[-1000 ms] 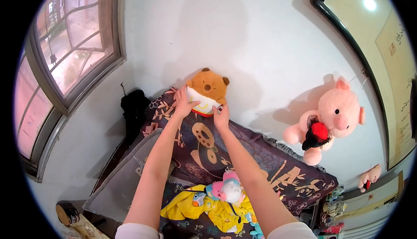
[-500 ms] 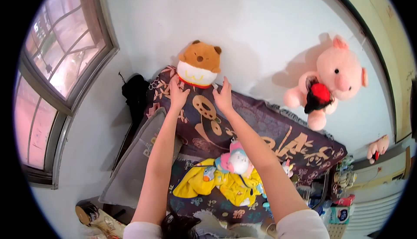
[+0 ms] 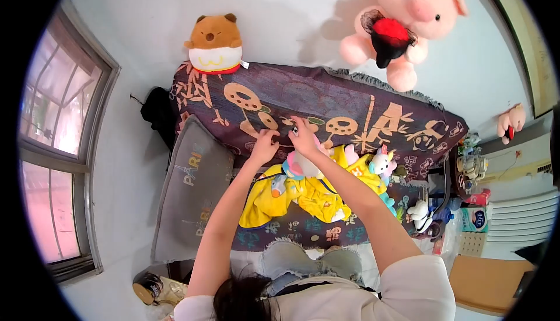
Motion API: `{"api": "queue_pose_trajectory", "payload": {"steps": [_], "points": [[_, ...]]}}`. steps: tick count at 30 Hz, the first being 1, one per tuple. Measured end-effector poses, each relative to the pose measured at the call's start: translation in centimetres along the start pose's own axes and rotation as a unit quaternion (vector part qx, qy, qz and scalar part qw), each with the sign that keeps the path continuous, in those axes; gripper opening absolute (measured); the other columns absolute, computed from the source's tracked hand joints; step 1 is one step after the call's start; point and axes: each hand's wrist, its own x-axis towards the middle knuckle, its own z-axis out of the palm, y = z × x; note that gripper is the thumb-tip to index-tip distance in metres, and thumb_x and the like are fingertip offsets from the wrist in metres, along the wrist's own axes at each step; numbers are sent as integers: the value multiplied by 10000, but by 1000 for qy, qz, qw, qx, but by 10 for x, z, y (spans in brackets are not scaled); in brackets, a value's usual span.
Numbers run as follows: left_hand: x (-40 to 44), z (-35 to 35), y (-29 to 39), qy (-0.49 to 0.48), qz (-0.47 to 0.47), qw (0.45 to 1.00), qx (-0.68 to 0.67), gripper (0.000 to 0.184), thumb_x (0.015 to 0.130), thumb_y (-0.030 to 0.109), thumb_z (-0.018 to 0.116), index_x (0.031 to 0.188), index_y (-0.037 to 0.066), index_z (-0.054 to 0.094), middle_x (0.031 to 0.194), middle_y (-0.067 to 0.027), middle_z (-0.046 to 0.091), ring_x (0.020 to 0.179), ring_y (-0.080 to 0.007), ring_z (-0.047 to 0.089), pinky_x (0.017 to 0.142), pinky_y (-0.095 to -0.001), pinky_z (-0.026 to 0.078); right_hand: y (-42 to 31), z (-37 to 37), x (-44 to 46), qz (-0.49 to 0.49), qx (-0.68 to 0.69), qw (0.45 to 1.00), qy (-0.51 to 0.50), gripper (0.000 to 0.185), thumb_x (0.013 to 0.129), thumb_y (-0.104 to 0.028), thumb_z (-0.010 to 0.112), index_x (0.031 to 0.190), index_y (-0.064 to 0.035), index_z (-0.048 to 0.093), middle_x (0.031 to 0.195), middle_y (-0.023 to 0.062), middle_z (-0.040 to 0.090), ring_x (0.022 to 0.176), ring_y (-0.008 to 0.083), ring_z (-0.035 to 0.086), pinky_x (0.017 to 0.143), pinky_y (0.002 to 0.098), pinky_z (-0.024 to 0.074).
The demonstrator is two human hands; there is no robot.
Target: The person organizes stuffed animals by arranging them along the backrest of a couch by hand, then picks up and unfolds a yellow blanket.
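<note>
Before me, a loosely curled left hand (image 3: 266, 147) and half-open right hand (image 3: 303, 140), both empty, front a panda-patterned throw (image 3: 291, 90).

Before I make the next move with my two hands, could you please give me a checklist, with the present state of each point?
1. Round brown-and-white plush bear upright without support from a hand: ok, it sits at the top of the dark patterned woven cover.
2. Left hand holding no toy: ok.
3. Right hand clear of the pink-and-white plush toy: cannot tell, they overlap in this view.
4. That toy fully visible: not ok, partly hidden.
5. Yellow printed cloth spread flat: not ok, bunched.
6. Large pink plush pig away from both hands: ok.
</note>
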Motion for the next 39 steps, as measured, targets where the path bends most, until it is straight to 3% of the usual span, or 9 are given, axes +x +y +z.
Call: {"api": "queue_pose_trajectory", "payload": {"steps": [6,11,14,19,25,30,34,36,39], "points": [[-7,76,-25,-9,-35,999,-37,383,748,164,618,1082,2,522,1016,-214,541,871,-330,579,792,-357,464,43,-42,-38,50,-21,998,26,435,731,-82,572,1155,-53,484,1112,180,471,1023,336,492,885,387,411],[-1,139,-53,37,-227,961,-154,720,662,327,739,1145,-89,404,1051,-226,555,938,-286,584,797,-344,465,73,-63,-76,115,-39,991,58,413,730,-90,573,1130,-22,496,1096,223,480,1028,389,470,915,401,384],[-8,132,-5,33,-347,917,-196,821,611,336,785,1143,-117,353,1064,-221,552,936,-261,589,754,-327,485,91,-64,-109,127,-32,988,75,410,734,-98,573,1130,-18,497,1070,227,496,1033,396,464,913,411,384],[-16,149,-4,38,-339,903,-261,778,584,241,801,1123,-92,350,1041,-204,557,866,-256,610,582,-323,517,85,-60,-158,123,-38,988,85,430,704,-85,592,1120,-26,501,1055,266,497,977,433,485,843,459,416],[-26,133,5,49,-327,934,-131,724,550,292,793,1074,-73,454,993,-184,593,871,-241,610,706,-323,502,73,-61,-152,116,-13,990,72,440,711,-67,583,1137,-26,484,1067,254,484,1016,417,460,865,442,399],[-29,95,9,101,-257,944,-183,690,546,303,782,1073,-48,508,990,-163,615,883,-220,610,765,-309,478,45,-77,-121,53,-32,997,49,511,704,-42,584,1191,-28,430,1152,233,423,1071,410,423,914,413,376],[-39,31,71,86,-191,974,-90,627,558,296,758,1086,21,561,997,-139,630,912,-234,614,800,-312,475,17,-89,-89,-51,-106,991,59,714,640,-20,625,1295,-69,346,1272,212,334,1153,423,366,936,467,346],[-44,-3,108,71,-155,985,32,609,562,296,749,1086,40,571,1009,-143,630,930,-247,614,816,-322,475,-4,-98,-74,-88,-125,988,-5,857,591,-60,675,1353,-137,291,1370,187,261,1247,413,272,988,500,278],[-44,-34,125,38,-80,993,75,608,562,298,744,1097,62,576,1033,-144,623,954,-268,606,840,-339,471,-36,-106,-53,-185,-197,955,-119,986,532,-133,735,1385,-203,244,1442,142,184,1320,383,165,1029,518,218]]}}
